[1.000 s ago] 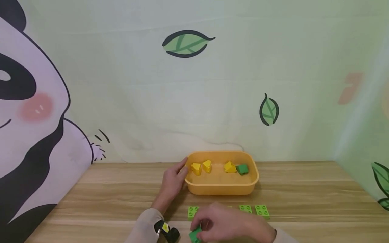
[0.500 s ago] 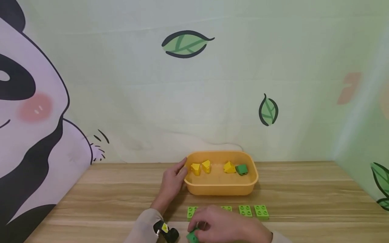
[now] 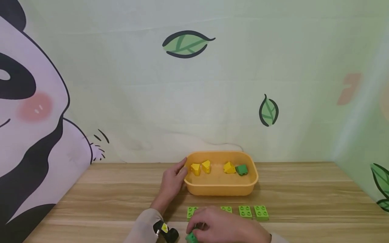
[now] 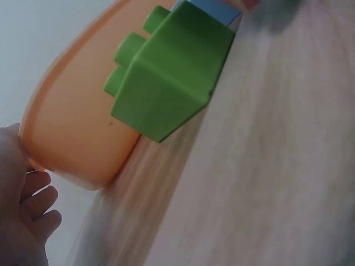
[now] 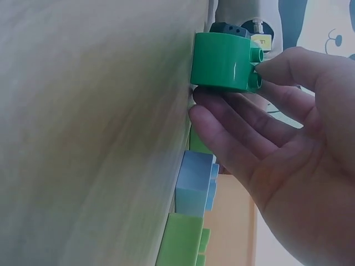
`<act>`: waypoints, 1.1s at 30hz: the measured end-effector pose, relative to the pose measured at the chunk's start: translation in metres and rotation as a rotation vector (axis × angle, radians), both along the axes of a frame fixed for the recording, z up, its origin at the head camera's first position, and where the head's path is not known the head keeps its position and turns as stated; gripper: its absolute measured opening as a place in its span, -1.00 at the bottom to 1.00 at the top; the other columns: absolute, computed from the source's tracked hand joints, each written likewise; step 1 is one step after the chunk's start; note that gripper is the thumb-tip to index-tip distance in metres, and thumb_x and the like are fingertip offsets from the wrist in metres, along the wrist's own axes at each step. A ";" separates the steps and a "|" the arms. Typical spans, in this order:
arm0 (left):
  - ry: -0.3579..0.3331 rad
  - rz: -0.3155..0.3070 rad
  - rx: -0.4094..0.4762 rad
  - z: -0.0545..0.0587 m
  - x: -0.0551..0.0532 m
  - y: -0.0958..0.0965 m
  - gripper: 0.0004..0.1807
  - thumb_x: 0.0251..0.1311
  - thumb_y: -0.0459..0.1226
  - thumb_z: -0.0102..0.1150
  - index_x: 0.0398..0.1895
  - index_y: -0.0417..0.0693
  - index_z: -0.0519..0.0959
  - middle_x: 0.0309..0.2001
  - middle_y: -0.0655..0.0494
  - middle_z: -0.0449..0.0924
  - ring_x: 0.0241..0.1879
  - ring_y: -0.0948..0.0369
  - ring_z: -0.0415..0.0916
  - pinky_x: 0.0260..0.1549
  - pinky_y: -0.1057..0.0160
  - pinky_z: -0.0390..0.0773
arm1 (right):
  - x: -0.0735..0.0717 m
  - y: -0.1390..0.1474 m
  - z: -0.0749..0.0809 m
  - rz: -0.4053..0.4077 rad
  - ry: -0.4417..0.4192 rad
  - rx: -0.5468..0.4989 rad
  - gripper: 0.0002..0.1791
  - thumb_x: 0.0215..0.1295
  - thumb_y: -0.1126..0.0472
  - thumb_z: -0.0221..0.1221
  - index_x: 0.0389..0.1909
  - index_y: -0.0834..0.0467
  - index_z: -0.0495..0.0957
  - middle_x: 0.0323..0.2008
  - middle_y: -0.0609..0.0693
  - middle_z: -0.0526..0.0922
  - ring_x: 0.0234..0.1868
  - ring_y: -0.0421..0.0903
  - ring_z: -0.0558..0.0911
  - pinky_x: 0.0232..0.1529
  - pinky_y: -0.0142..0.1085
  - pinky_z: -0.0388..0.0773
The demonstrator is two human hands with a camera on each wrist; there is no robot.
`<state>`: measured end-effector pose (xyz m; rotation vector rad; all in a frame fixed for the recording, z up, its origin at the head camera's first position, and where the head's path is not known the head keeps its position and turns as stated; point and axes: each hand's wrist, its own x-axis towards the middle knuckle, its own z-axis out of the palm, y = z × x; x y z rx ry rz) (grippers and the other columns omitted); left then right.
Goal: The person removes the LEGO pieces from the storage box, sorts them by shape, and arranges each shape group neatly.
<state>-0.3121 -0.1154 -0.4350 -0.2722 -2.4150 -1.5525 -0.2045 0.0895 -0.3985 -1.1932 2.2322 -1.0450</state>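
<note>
what could go wrong: the deep-green plastic block with a rounded side (image 3: 191, 237) could tip or skid if the thumb, set up by its studs, pressed harder than the fingertips opposite; a sweep of the knuckles could also knock the row askew, since it lies so near.
right hand: this hand (image 3: 223, 224) pinches the rounded block between thumb and fingertips.
rounded block: it sits at the fingertips, ahead of the palm, appearing to touch the wooden surface (image 3: 304, 195), studs up.
row: light-green studded plastic blocks (image 3: 244, 211) line up beyond the right hand, with a pale-blue plastic block (image 5: 194, 180) among them, seen from the right wrist.
left hand: this hand (image 3: 171, 180) rests against the box's outer left end, fingers mostly extended, not wrapped round it.
box: the orange rounded plastic box (image 3: 220, 189) holds three yellow angular blocks (image 3: 196, 169) and one dark-green block (image 3: 242, 169).
</note>
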 end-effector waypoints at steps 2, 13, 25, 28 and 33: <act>0.002 0.001 -0.002 0.000 0.000 0.000 -0.48 0.54 -0.24 0.07 0.51 -0.14 0.48 0.43 -0.05 0.50 0.45 -0.04 0.40 0.43 -0.12 0.35 | 0.000 0.000 -0.001 0.002 0.027 0.005 -0.79 0.50 0.22 0.20 -0.03 0.01 0.79 -0.19 -0.40 0.68 -0.16 -0.41 0.58 -0.02 -0.43 0.59; 0.005 0.002 -0.010 -0.001 -0.001 -0.001 -0.48 0.54 -0.24 0.08 0.51 -0.13 0.48 0.43 -0.06 0.49 0.45 -0.05 0.39 0.41 -0.13 0.37 | 0.001 -0.002 0.000 0.001 0.064 0.014 -0.79 0.57 0.20 0.20 0.03 0.01 0.79 -0.14 -0.40 0.69 -0.14 -0.42 0.56 -0.01 -0.43 0.59; -0.006 -0.005 -0.003 -0.002 -0.001 0.000 -0.47 0.55 -0.24 0.07 0.52 -0.13 0.47 0.45 -0.04 0.48 0.47 -0.04 0.38 0.41 -0.13 0.36 | 0.001 -0.001 0.002 0.002 0.103 0.070 -0.77 0.58 0.04 0.23 0.06 -0.01 0.76 -0.12 -0.41 0.69 -0.09 -0.44 0.59 0.00 -0.43 0.62; 0.005 -0.007 0.000 -0.002 -0.001 0.000 -0.48 0.55 -0.24 0.08 0.51 -0.14 0.47 0.44 -0.05 0.49 0.46 -0.05 0.38 0.41 -0.13 0.36 | 0.002 0.000 0.003 -0.016 0.029 0.078 -0.75 0.53 -0.01 0.28 0.08 -0.02 0.75 -0.15 -0.41 0.68 -0.12 -0.40 0.60 -0.02 -0.41 0.62; 0.012 -0.005 -0.001 -0.002 -0.002 -0.001 -0.49 0.55 -0.24 0.08 0.50 -0.14 0.49 0.43 -0.06 0.50 0.45 -0.04 0.40 0.41 -0.12 0.38 | 0.003 0.002 0.005 -0.047 -0.063 0.073 -0.74 0.45 0.04 0.36 0.08 -0.01 0.74 -0.16 -0.38 0.68 -0.16 -0.35 0.62 -0.04 -0.41 0.63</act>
